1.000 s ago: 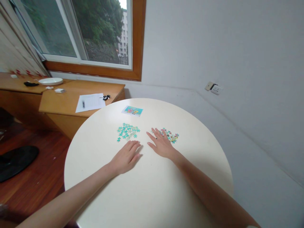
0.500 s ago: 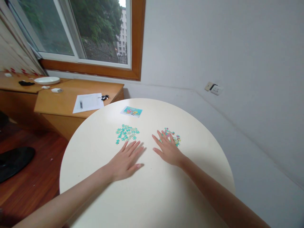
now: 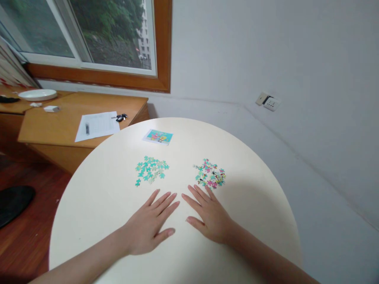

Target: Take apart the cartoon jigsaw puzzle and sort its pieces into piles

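Two loose groups of jigsaw pieces lie on a round cream table (image 3: pixel 97 213). The left group of puzzle pieces (image 3: pixel 150 169) is mostly turquoise and pale green. Pink, yellow, black and turquoise mix in the right group of puzzle pieces (image 3: pixel 211 173). My left hand (image 3: pixel 149 225), palm down with fingers spread, is just on the near side of the left group and holds nothing. My right hand (image 3: pixel 209 213) is likewise spread and empty, its fingertips close to the near edge of the right group. Farther back lies a turquoise picture card (image 3: pixel 159 137) with cartoon figures.
At the left, a wooden desk (image 3: pixel 63 130) carries a sheet of paper (image 3: pixel 102 125), keys (image 3: pixel 121 117), a small white box (image 3: pixel 51 109) and a white plate (image 3: pixel 38 94). A wall with a socket (image 3: pixel 271 103) rises behind the table on the right.
Both hands have drawn back toward me, away from the puzzle pieces. The right group, partly covered by my right hand before, now shows almost fully. The camera view has shifted slightly.
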A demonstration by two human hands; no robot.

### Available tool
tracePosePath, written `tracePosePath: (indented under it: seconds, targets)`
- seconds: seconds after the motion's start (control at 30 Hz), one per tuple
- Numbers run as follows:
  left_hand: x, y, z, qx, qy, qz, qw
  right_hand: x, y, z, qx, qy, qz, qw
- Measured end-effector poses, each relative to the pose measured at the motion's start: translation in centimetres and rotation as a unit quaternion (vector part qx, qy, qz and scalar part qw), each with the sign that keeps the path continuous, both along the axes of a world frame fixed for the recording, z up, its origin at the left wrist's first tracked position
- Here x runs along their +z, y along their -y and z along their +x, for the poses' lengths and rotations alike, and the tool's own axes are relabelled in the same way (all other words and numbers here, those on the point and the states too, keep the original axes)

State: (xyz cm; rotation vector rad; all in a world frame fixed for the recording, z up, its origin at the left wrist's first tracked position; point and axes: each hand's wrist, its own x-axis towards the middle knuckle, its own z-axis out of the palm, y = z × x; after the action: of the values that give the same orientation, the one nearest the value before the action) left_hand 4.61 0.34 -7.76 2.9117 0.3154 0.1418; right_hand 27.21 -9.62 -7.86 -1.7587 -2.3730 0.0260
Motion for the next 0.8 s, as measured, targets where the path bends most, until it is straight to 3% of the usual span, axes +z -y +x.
tracePosePath:
  seconds: [0.2, 0.8]
  targets:
    - [0.72, -0.08, 0.14, 0.000, 0.016, -0.004, 1.000, 0.35, 0.07, -0.08, 0.001, -0.030, -0.019, 0.999]
    - [1.00, -0.20, 0.45, 0.032, -0.010, -0.026, 0.999, 0.06, -0.34, 0.33, 0.036, -0.090, -0.052, 0.994]
